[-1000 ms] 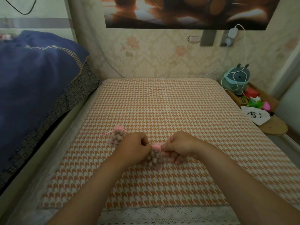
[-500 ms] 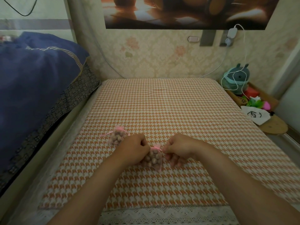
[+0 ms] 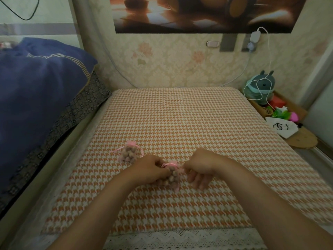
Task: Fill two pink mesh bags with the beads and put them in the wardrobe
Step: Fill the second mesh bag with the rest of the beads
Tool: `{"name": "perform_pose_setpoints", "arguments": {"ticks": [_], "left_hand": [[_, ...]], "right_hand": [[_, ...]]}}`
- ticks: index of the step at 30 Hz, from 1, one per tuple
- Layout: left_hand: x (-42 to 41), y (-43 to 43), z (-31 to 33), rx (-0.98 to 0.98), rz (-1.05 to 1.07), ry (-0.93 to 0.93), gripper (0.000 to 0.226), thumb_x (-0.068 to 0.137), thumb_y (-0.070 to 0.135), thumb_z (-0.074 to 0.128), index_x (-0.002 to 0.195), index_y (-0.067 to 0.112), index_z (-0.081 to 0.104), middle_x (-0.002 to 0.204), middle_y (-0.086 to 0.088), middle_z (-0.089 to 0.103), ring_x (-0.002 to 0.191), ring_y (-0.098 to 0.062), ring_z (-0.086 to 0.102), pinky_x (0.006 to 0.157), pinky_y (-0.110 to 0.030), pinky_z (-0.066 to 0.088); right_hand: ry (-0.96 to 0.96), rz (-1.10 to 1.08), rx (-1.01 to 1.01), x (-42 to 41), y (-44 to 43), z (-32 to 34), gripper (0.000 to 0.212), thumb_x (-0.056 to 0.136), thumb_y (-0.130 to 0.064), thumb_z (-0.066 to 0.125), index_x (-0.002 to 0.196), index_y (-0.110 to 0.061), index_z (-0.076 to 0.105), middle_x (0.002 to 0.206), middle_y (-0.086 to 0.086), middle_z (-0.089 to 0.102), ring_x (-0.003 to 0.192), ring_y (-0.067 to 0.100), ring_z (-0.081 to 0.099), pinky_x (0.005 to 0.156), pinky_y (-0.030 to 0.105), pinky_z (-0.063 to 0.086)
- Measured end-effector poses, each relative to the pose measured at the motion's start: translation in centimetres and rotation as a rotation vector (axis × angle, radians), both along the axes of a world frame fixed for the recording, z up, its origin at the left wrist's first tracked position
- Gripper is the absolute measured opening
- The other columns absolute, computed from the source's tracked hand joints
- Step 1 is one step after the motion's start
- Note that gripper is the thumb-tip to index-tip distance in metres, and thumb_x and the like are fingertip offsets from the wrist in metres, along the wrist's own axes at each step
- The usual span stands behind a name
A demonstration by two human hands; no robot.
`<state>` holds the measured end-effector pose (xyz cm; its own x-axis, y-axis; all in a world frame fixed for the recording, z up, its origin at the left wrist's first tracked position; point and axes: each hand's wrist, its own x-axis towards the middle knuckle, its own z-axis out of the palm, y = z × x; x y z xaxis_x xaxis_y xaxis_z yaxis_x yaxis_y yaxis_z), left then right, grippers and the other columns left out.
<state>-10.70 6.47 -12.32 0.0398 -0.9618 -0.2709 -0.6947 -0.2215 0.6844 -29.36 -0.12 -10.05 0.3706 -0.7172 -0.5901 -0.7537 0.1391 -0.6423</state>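
Note:
Two pink mesh bags full of brownish beads lie on the orange houndstooth table [image 3: 180, 120]. One bag [image 3: 130, 153] rests alone, tied at the top, just left of my hands. The second bag [image 3: 173, 175] sits between my hands. My left hand [image 3: 149, 171] is closed on its left side and drawstring. My right hand [image 3: 201, 166] pinches the pink ribbon at the bag's right, with the lower fingers spread. No wardrobe is in view.
A bed with a dark blue blanket [image 3: 36, 91] runs along the left. At the right, a low shelf holds a plush toy [image 3: 261, 87], a white cable, a white pouch [image 3: 281, 128] and a round wooden board [image 3: 302, 139]. A wallpapered wall is behind.
Both hands and the bag between them have shifted slightly toward the wall. My right hand's lower fingers have opened out while the pinch on the ribbon stays.

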Motion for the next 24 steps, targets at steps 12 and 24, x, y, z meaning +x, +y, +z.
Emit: {"name": "perform_pose_setpoints", "arguments": {"ticks": [12, 24], "left_hand": [[-4.9, -4.4, -1.2, -0.113, 0.359, 0.383, 0.035, 0.08, 0.031, 0.08, 0.107, 0.011, 0.071, 0.089, -0.005, 0.078, 0.074, -0.014, 0.076, 0.072, -0.032, 0.062], [-5.7, -4.5, -0.6, -0.147, 0.217, 0.048, 0.055, 0.094, 0.039, 0.063, 0.143, 0.018, 0.05, 0.132, 0.001, 0.061, 0.107, -0.015, 0.061, 0.083, -0.028, 0.051]], "right_hand": [[-0.289, -0.239, -0.162, -2.9, -2.1, -1.0, 0.012, 0.097, -0.01, 0.062, 0.097, -0.009, 0.074, 0.08, 0.012, 0.072, 0.062, 0.026, 0.065, 0.047, 0.029, 0.053], [-0.002, -0.209, -0.534, -2.8, -3.2, -2.0, 0.016, 0.096, -0.025, 0.06, 0.084, -0.019, 0.067, 0.083, 0.002, 0.066, 0.08, 0.021, 0.064, 0.076, 0.038, 0.058]]}}
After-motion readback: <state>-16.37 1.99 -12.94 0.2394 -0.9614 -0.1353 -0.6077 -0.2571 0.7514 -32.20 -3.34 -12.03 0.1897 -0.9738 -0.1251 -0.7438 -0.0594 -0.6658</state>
